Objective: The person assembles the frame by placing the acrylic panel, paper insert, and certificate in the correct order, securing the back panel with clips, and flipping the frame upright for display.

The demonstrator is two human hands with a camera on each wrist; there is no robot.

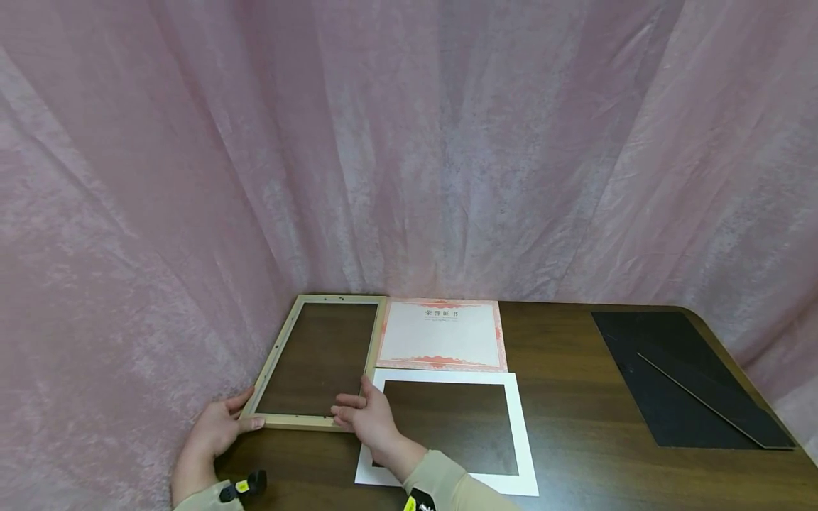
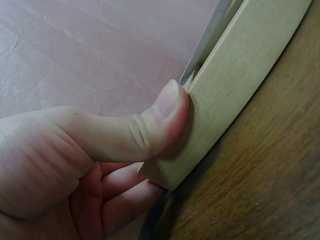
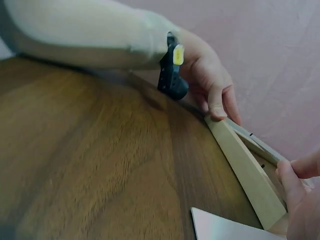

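Where the dark wooden surface (image 1: 575,426) meets the pink curtain (image 1: 409,142), the pale rectangular wooden picture frame (image 1: 317,360) lies at the left, beside a white mat board (image 1: 520,433) and a red-bordered certificate (image 1: 441,333). The left hand (image 1: 217,429) pinches its near-left corner, thumb (image 2: 150,125) on top; the right hand (image 1: 364,419) holds the near-right corner, fingers curled over the rail. It looks light and rigid, best held by the rails. Only the left wrist view shows fingers tucked beneath.

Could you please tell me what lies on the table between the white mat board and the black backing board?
Nothing: in the head view only bare wooden table separates the white mat board from the black backing board.
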